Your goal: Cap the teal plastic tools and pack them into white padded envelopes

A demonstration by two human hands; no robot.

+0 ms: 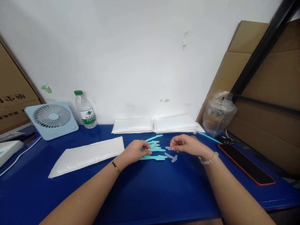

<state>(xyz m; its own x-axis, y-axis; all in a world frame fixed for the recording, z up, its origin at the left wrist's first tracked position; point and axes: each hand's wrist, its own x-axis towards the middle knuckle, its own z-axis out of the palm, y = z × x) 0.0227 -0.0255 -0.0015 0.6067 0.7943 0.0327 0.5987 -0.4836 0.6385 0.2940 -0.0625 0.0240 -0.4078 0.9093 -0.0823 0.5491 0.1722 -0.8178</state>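
My left hand (137, 150) rests on the blue table (150, 190), its fingers curled and pinching a thin light-blue plastic stick (153, 150). More of these sticks lie in a loose pile (153, 144) just past my fingers. My right hand (185, 144) hovers opposite, with its fingers pinched on a small clear plastic cap (168, 148). Two more clear caps (171, 157) lie on the table between my hands.
A white padded mailer (87, 155) lies to the left, and two stacks of mailers (156, 125) sit against the wall. A small fan (52, 118), a water bottle (85, 110), a bagged drink cup (217, 114), a phone (246, 163) and cardboard boxes ring the table.
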